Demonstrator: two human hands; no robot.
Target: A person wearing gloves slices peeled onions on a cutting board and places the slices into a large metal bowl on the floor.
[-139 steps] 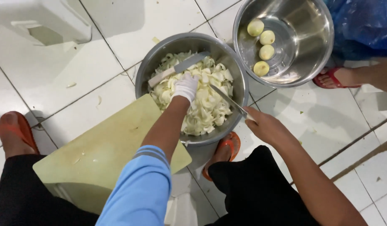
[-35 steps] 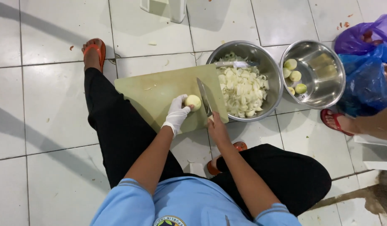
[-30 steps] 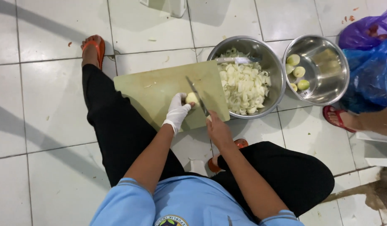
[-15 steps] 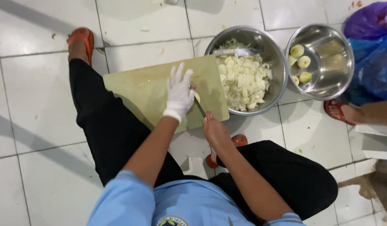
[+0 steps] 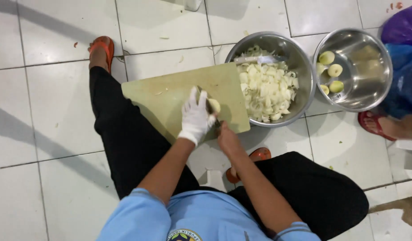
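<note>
A round, pale peeled onion (image 5: 214,105) sits on the flat green cutting board (image 5: 170,96) on the tiled floor. The gloved left hand (image 5: 196,117) presses it, fingers together. The right hand (image 5: 226,138) grips a knife (image 5: 210,109) pointing away from the person.

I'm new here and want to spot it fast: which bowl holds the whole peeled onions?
Start at the pale green cutting board on the white tiled floor. Two steel bowls sit to its right; the far bowl, beside blue and purple plastic bags, is the one. It holds only a few whole peeled onions, while the near bowl is heaped with chopped pieces.
</note>
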